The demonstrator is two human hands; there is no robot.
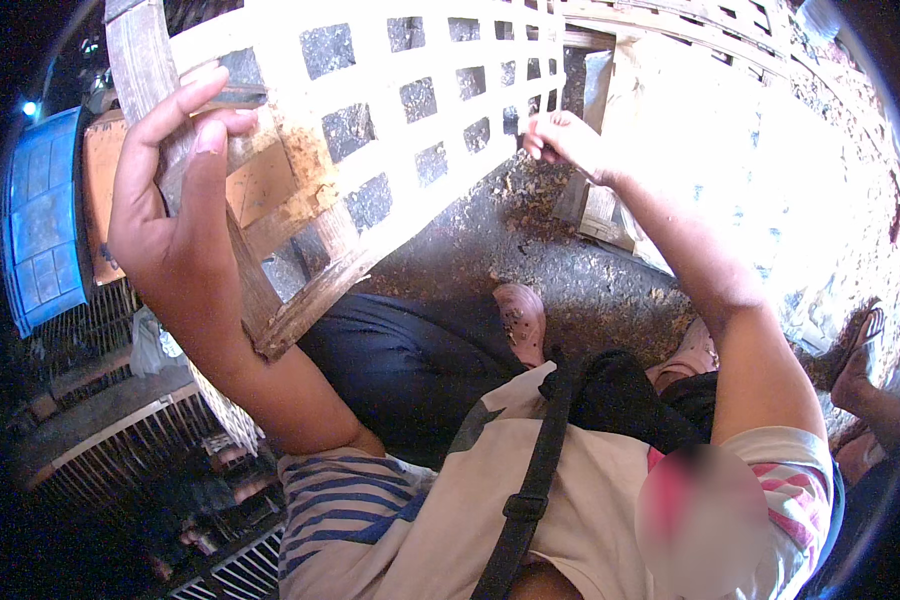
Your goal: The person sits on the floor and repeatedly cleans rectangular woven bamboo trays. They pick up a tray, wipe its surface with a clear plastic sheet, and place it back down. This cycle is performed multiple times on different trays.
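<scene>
A pale lattice panel of crossing strips (390, 142) on a rough wooden frame (142, 60) stands tilted before me. My left hand (169, 187) wraps around the frame's near wooden post, the thumb and fingers on its inner side. At the far lower edge of the lattice is my right hand (566, 142), its fingers curled at that edge. Glare hides much of the strips, and the exact hold of the right fingertips is hard to see. A brown-stained joint (307, 169) lies just beyond my left thumb.
Wooden boards (607, 221) and a glaring white surface (720, 150) are at right. Another person's sandalled foot (859, 352) rests there. Dark, littered ground (450, 255) lies under the panel. On the left are a blue plastic object (45, 217), slatted cages (112, 442) and a plastic bag (150, 345).
</scene>
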